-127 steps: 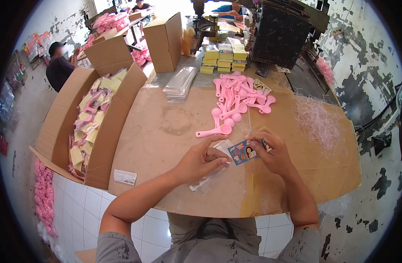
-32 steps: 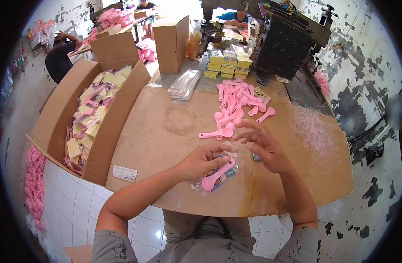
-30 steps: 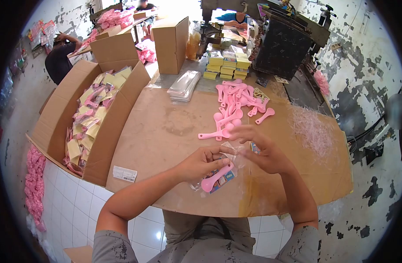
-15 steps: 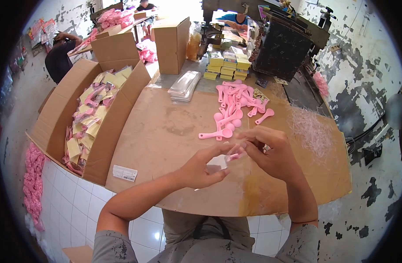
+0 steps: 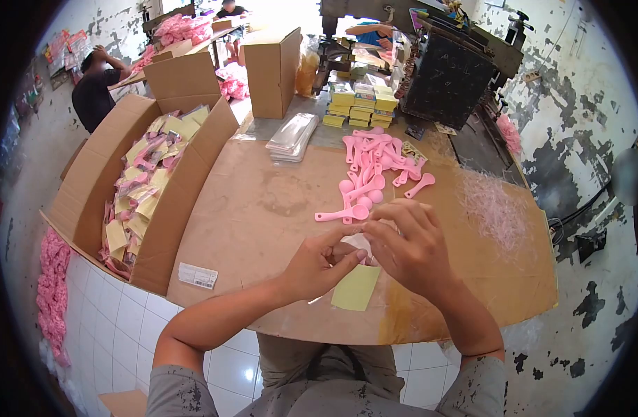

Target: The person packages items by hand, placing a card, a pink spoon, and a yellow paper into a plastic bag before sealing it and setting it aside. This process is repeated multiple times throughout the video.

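My left hand point(image 5: 320, 267) is closed on a small clear plastic bag point(image 5: 359, 243), its thumb and fingers pinching the side. A pale yellow card point(image 5: 356, 289) hangs below the fingers, seemingly inside the bag. Above it, my right hand point(image 5: 415, 240) pinches the bag's upper part, fingers bent and close to the left fingertips. A bit of pink shows between the hands, mostly hidden. Just beyond them lies a loose pile of pink measuring spoons point(image 5: 366, 167) on the cardboard-covered table point(image 5: 263, 229).
At left stands a large open carton point(image 5: 173, 229) full of packed bags. Flat clear bags point(image 5: 292, 137) lie stacked behind my left hand. Yellow card stacks point(image 5: 360, 101) stand at the back beside a dark machine point(image 5: 447, 76). Plastic shreds point(image 5: 496, 215) lie right. Other people sit beyond.
The yellow card has come into view below my left hand, and the pink piece is now mostly hidden. My right hand has shifted slightly left. A person at left has raised their head.
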